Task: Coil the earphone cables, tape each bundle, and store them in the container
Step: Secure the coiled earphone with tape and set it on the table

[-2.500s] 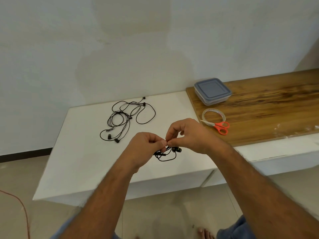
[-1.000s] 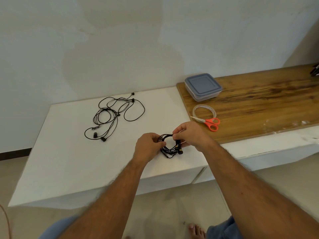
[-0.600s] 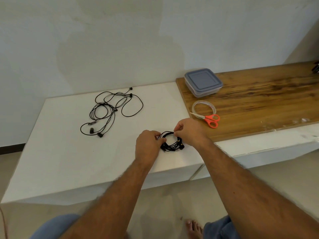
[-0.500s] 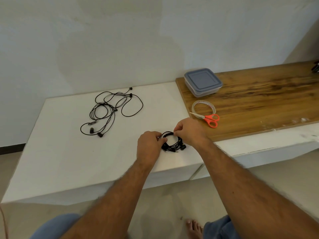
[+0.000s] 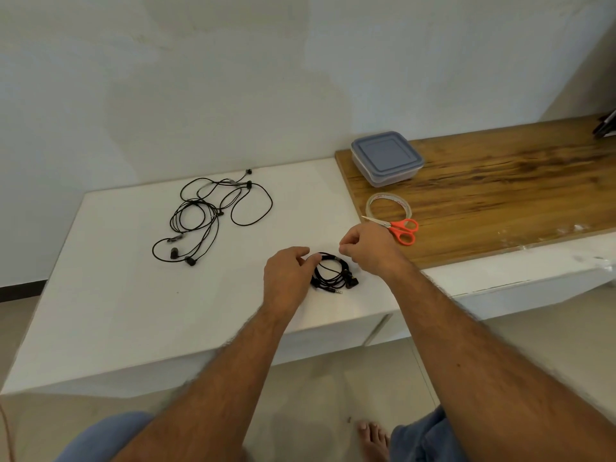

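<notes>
A coiled black earphone bundle [image 5: 333, 275] lies on the white table [image 5: 133, 311] near its front edge, its jack plug pointing right. My left hand [image 5: 286, 278] holds the coil's left rim with bent fingertips. My right hand [image 5: 366, 248] hovers just above the coil's upper right, its fingers curled with the thumb against them, and nothing shows in its grip. A second, loose tangle of black earphones [image 5: 213, 215] is spread over the table's back left. The closed clear container with a grey-blue lid [image 5: 386, 158] stands on the wooden top [image 5: 500, 195].
A clear tape roll [image 5: 388, 205] and orange-handled scissors [image 5: 401, 228] lie on the wooden top just beyond my right hand. A wall runs close behind the table. A dark object [image 5: 605, 126] sits at the far right edge.
The coil has gone from held in the air to lying on the table. My right hand has come off it and lifted slightly towards the scissors; my left hand stays at its left rim.
</notes>
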Available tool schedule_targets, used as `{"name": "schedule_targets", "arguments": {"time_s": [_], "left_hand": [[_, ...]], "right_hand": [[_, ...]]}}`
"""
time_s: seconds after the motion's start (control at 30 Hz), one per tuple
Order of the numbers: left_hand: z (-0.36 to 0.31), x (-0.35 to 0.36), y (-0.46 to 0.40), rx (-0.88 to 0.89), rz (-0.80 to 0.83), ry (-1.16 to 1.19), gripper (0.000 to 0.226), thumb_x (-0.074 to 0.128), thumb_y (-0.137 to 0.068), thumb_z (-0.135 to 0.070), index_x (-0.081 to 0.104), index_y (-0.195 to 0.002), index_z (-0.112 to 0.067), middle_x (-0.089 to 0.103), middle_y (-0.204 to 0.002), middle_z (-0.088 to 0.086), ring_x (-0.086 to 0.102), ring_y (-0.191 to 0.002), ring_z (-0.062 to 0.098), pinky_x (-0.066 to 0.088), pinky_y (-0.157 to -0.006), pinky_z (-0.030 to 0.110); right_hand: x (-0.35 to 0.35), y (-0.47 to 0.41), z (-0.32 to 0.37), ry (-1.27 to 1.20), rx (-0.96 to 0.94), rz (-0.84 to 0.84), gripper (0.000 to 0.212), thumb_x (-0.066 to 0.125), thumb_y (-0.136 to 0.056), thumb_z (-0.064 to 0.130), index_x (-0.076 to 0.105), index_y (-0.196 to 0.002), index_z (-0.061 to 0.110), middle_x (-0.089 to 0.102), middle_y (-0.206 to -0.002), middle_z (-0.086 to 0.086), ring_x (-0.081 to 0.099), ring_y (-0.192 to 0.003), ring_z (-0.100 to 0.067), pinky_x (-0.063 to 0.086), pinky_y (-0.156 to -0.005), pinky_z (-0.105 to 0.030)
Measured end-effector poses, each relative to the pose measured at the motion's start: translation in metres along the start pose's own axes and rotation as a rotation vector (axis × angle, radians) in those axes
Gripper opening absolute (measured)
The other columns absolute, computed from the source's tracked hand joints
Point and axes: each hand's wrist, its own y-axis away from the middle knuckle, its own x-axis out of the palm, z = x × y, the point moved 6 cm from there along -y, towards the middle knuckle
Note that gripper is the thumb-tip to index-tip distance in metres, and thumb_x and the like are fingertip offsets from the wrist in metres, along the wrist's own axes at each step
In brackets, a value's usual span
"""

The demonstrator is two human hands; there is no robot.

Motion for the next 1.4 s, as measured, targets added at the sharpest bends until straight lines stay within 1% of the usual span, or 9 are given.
{"name": "schedule_targets", "arguments": {"time_s": [0.2, 0.33, 0.5, 0.77, 0.93, 1.1, 1.17, 1.33, 1.4], "left_hand": [[-0.002, -0.002, 0.000, -0.017, 0.001, 0.035, 0.036, 0.060, -0.091, -0.043, 0.068, -0.117, -0.020, 0.069, -0.089, -0.006, 0.064, -0.071, 0.017, 0.054, -0.082, 0.035], [-0.003, -0.002, 0.000, -0.018, -0.005, 0.039, 0.035, 0.059, -0.091, -0.044, 0.068, -0.116, -0.022, 0.068, -0.087, -0.007, 0.061, -0.066, 0.013, 0.053, -0.076, 0.030], [-0.002, -0.003, -0.001, -0.029, -0.004, 0.052, 0.033, 0.059, -0.091, -0.044, 0.069, -0.114, -0.023, 0.068, -0.086, -0.008, 0.061, -0.066, 0.013, 0.053, -0.074, 0.030], [0.000, -0.006, -0.003, -0.035, -0.009, 0.075, 0.030, 0.058, -0.091, -0.045, 0.070, -0.110, -0.025, 0.069, -0.084, -0.008, 0.062, -0.067, 0.012, 0.047, -0.067, 0.026], [0.000, -0.006, -0.003, -0.038, -0.008, 0.087, 0.029, 0.059, -0.091, -0.044, 0.070, -0.110, -0.025, 0.068, -0.083, -0.008, 0.061, -0.066, 0.011, 0.046, -0.066, 0.025], [0.000, -0.007, -0.004, -0.045, -0.009, 0.114, 0.029, 0.060, -0.091, -0.042, 0.070, -0.110, -0.024, 0.066, -0.080, -0.008, 0.060, -0.064, 0.010, 0.047, -0.066, 0.023], [0.000, -0.008, -0.004, -0.045, -0.011, 0.118, 0.027, 0.060, -0.091, -0.042, 0.070, -0.109, -0.024, 0.066, -0.079, -0.008, 0.060, -0.063, 0.010, 0.045, -0.065, 0.022], [-0.004, -0.006, -0.002, -0.040, -0.014, 0.091, 0.031, 0.061, -0.089, -0.046, 0.071, -0.109, -0.024, 0.066, -0.078, -0.009, 0.059, -0.063, 0.007, 0.042, -0.062, 0.020], [-0.007, -0.004, 0.000, -0.044, -0.011, 0.070, 0.038, 0.062, -0.087, -0.052, 0.069, -0.110, -0.024, 0.065, -0.080, -0.010, 0.060, -0.070, 0.006, 0.041, -0.062, 0.019]], "right_hand": [[0.000, 0.002, 0.001, -0.011, 0.005, 0.028, 0.004, 0.072, -0.085, 0.015, 0.072, -0.082, 0.017, 0.065, -0.074, 0.009, 0.062, -0.074, -0.008, 0.053, -0.066, -0.028], [0.000, 0.000, -0.001, -0.025, 0.009, 0.032, 0.004, 0.074, -0.084, 0.014, 0.072, -0.080, 0.015, 0.066, -0.073, 0.006, 0.063, -0.072, -0.011, 0.056, -0.067, -0.030], [0.000, 0.000, -0.004, -0.078, 0.045, 0.051, 0.006, 0.071, -0.083, 0.013, 0.071, -0.077, 0.013, 0.072, -0.077, -0.008, 0.068, -0.067, -0.018, 0.060, -0.064, -0.037], [-0.007, 0.002, -0.010, -0.180, 0.111, 0.015, 0.008, 0.066, -0.087, 0.006, 0.068, -0.080, 0.008, 0.068, -0.074, -0.008, 0.063, -0.061, -0.013, 0.057, -0.059, -0.031], [-0.012, 0.001, -0.012, -0.189, 0.118, -0.024, 0.006, 0.065, -0.087, 0.005, 0.070, -0.083, 0.005, 0.071, -0.081, -0.013, 0.064, -0.064, -0.016, 0.059, -0.063, -0.036], [-0.040, 0.000, -0.022, -0.131, 0.100, -0.197, 0.011, 0.066, -0.085, 0.009, 0.071, -0.077, 0.014, 0.071, -0.075, -0.002, 0.066, -0.066, -0.016, 0.062, -0.068, -0.039], [-0.049, 0.001, -0.028, -0.124, 0.113, -0.216, 0.015, 0.064, -0.083, 0.006, 0.072, -0.076, 0.017, 0.070, -0.075, 0.000, 0.064, -0.069, -0.014, 0.062, -0.071, -0.038], [-0.043, 0.005, -0.031, -0.156, 0.125, -0.116, 0.011, 0.070, -0.083, 0.008, 0.071, -0.077, 0.017, 0.068, -0.074, -0.001, 0.063, -0.065, -0.014, 0.061, -0.065, -0.035], [-0.031, 0.007, -0.025, -0.152, 0.106, -0.035, 0.006, 0.075, -0.083, 0.013, 0.071, -0.079, 0.014, 0.068, -0.072, -0.002, 0.063, -0.062, -0.014, 0.059, -0.063, -0.036]]}}
